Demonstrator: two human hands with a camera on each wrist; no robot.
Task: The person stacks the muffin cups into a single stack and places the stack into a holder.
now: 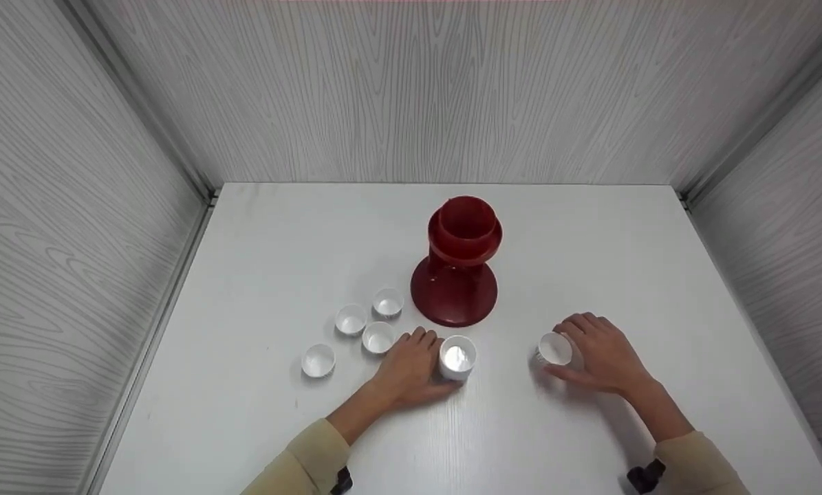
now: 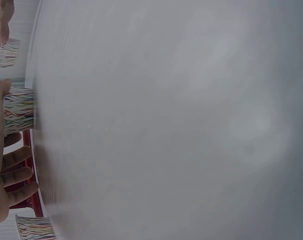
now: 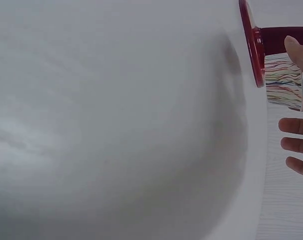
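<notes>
A white paper baking cup (image 1: 457, 357) stands on the table between the thumb and index finger of my left hand (image 1: 412, 371), which holds it from the left. Its side shows wavy multicoloured stripes in the left wrist view, where the other fingers (image 2: 17, 176) spread apart. My right hand (image 1: 602, 356) grips a second paper baking cup (image 1: 554, 349), mouth up, just above the table; thin coloured lines (image 3: 284, 82) mark its wall. Left of my left hand, several more such cups (image 1: 379, 338) sit mouth up on the table.
A dark red stand (image 1: 455, 299) with a round base and a cup-shaped top (image 1: 467, 227) rises behind my left hand. The white table (image 1: 266, 227) is bordered by grey wood-grained panels (image 1: 411, 96) at the back and on both sides.
</notes>
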